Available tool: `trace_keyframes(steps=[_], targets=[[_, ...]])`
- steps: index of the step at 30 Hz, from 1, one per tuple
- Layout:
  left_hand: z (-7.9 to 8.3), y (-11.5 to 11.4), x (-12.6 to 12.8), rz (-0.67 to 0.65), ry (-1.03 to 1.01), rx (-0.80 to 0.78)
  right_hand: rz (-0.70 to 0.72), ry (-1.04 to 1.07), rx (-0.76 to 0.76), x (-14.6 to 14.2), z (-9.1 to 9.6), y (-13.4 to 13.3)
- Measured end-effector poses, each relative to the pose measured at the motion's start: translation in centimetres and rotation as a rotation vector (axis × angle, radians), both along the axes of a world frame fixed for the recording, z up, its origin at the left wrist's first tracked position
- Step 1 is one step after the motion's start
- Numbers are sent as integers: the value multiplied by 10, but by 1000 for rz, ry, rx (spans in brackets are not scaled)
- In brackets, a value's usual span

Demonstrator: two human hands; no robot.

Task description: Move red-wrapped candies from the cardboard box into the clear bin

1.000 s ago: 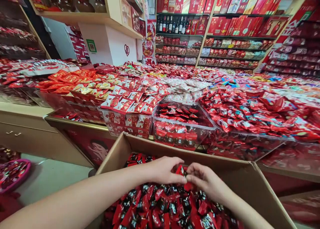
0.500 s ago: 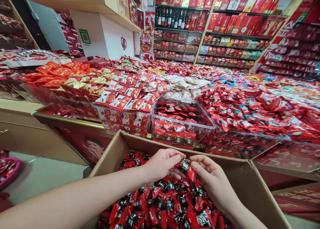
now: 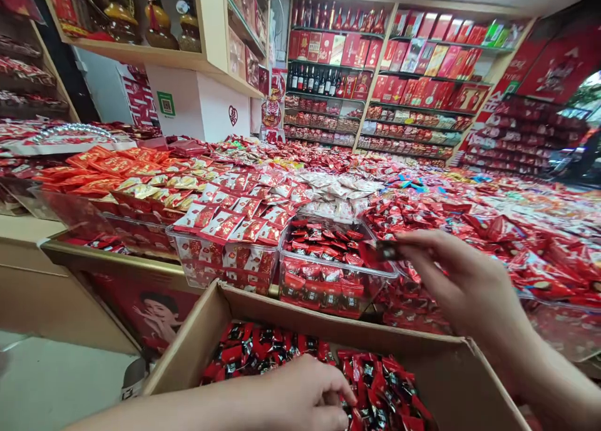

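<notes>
A cardboard box [image 3: 328, 321] full of red and black wrapped candies [image 3: 263, 349] stands right in front of me. My left hand [image 3: 305, 396] is down in the box, fingers curled on the candies at its near edge. My right hand [image 3: 462, 280] is raised over the display, pinching one red and black candy [image 3: 382, 250] at the front right corner of a clear plastic bin [image 3: 328, 274]. That bin holds the same kind of candy.
Left of it, another clear bin [image 3: 220, 255] is heaped with red and white packets. The big display table [image 3: 113, 255] is covered with piles of wrapped sweets. Shelves [image 3: 399, 74] of red boxes and bottles line the back wall. Bare floor [image 3: 47, 381] shows lower left.
My right hand rose out of the box with one candy and moved forward to the clear bin. My left hand sank back onto the candies in the box.
</notes>
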State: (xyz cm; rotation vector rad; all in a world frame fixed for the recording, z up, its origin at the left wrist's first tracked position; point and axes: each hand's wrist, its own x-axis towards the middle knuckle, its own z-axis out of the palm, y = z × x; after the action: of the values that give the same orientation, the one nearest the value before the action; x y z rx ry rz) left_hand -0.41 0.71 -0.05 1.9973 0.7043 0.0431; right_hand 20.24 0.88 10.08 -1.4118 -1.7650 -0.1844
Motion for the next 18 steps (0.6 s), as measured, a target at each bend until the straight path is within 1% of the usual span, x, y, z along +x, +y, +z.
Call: trace_keyframes(steps=[1,3,5,7,10,12,15,18], targets=[[-2,0,-1,-34,2,35,21,-128,-77,1,13,17],[-6,2,-1,-97,-5,92,70,-390,-348,-2,27,52],[-10,5,-1,-142,-6,162,108,-583,-614,-10,28,82],[-12,7,-1,-169,9,218,145,-673,-778,-20,20,101],[-9,7,-2,-190,47,269,186,-716,-896,-30,6,110],[-6,6,-3,-199,93,295,178,-735,-947,-31,1,111],[-6,3,-3,-240,141,339,144,-745,-974,-28,-3,114],[-12,0,-3,-282,139,383,135,-745,-992,-27,-6,116]])
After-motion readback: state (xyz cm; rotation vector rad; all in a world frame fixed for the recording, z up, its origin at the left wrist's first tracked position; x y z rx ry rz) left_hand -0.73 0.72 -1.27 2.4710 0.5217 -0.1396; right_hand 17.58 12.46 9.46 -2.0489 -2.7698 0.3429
